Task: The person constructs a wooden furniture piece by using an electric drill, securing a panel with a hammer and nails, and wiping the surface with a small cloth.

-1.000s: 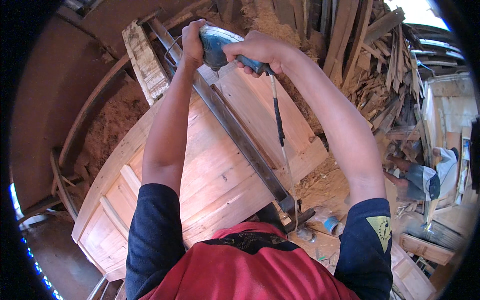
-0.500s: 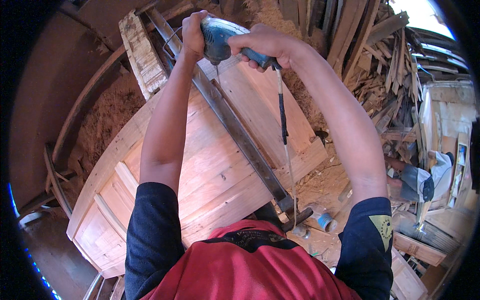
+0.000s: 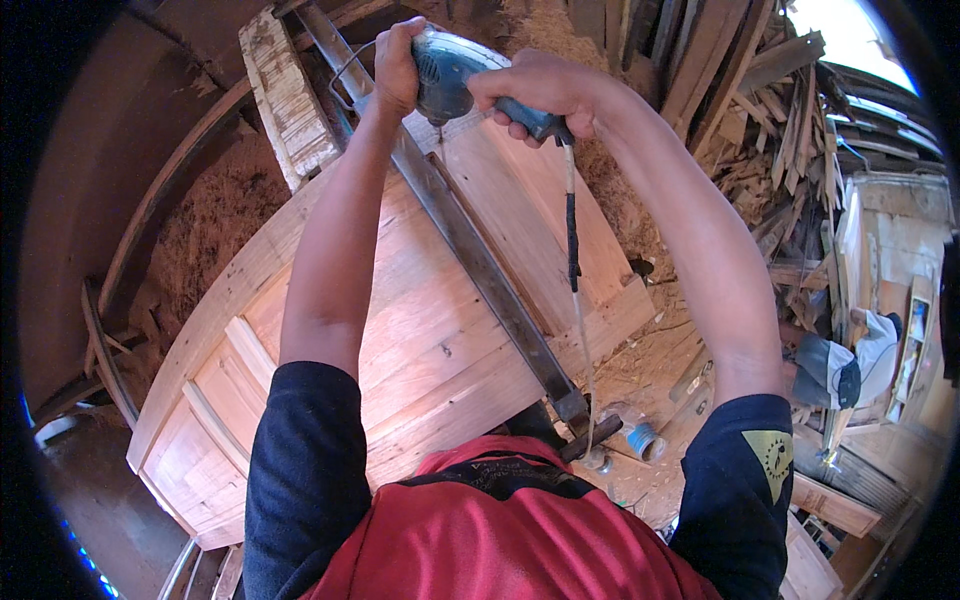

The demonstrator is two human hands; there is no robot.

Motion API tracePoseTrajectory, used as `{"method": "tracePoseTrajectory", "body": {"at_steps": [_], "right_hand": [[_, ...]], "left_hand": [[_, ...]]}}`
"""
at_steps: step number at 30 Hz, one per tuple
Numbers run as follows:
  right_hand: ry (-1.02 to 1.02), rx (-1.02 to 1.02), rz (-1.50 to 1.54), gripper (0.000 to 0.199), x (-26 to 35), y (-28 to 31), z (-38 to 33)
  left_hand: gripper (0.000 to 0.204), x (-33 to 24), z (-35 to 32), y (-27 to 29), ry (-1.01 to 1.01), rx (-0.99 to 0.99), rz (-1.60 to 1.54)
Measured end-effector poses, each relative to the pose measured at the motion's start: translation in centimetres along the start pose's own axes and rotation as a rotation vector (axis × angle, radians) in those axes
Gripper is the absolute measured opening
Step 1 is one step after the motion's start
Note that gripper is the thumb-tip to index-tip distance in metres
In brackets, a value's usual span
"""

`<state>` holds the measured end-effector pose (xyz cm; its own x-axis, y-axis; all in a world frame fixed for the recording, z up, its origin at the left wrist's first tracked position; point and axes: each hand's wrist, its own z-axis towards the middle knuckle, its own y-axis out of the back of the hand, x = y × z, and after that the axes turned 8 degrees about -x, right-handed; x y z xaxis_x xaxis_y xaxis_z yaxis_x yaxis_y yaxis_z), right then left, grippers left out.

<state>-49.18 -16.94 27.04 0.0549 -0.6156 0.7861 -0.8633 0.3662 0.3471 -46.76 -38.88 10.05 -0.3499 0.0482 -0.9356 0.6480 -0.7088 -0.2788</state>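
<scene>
A blue-green power drill point(image 3: 445, 80) points down at the far end of a pale wooden panelled door point(image 3: 420, 300). My left hand point(image 3: 397, 68) is closed round the drill's left side, its fingers partly hidden. My right hand point(image 3: 540, 92) grips the drill's rear handle, from which a cord with a black-taped stretch point(image 3: 572, 235) hangs. Only a short length of drill bit point(image 3: 439, 133) shows over the wood; its tip is hard to make out. A long metal bar clamp point(image 3: 480, 265) lies diagonally across the door, close beside the drill.
A worn, paint-flaked board point(image 3: 290, 100) stands beyond the door's far left edge. Scrap wood point(image 3: 745, 130) is heaped at the upper right. A clear container with a blue band point(image 3: 643, 440) lies near the clamp's handle point(image 3: 592, 438). Another person point(image 3: 850, 365) is at the right.
Less of the drill bit shows below the drill than before. Both hands and the drill have shifted slightly right in the view. The grip of each hand is the same.
</scene>
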Motion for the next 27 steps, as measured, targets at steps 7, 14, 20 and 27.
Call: {"method": "tracePoseTrajectory", "body": {"at_steps": [7, 14, 20, 27], "right_hand": [[0.009, 0.02, 0.019, 0.022, -0.6, -0.4, 0.7], [-0.003, 0.01, 0.001, 0.023, -1.0, -0.7, 1.1], [-0.001, -0.003, -0.018, 0.024, -1.7, -0.8, 1.7], [-0.045, 0.023, 0.048, 0.024, -3.6, -1.5, 3.0]], "left_hand": [[0.044, 0.4, -0.4, 0.5, -0.083, 0.062, 0.072], [0.044, -0.2, -1.5, 0.4, 0.045, 0.061, -0.069], [0.046, 0.6, -1.8, 0.6, -0.029, 0.031, 0.041], [0.05, 1.5, -3.5, 0.6, 0.03, 0.049, 0.048]]}}
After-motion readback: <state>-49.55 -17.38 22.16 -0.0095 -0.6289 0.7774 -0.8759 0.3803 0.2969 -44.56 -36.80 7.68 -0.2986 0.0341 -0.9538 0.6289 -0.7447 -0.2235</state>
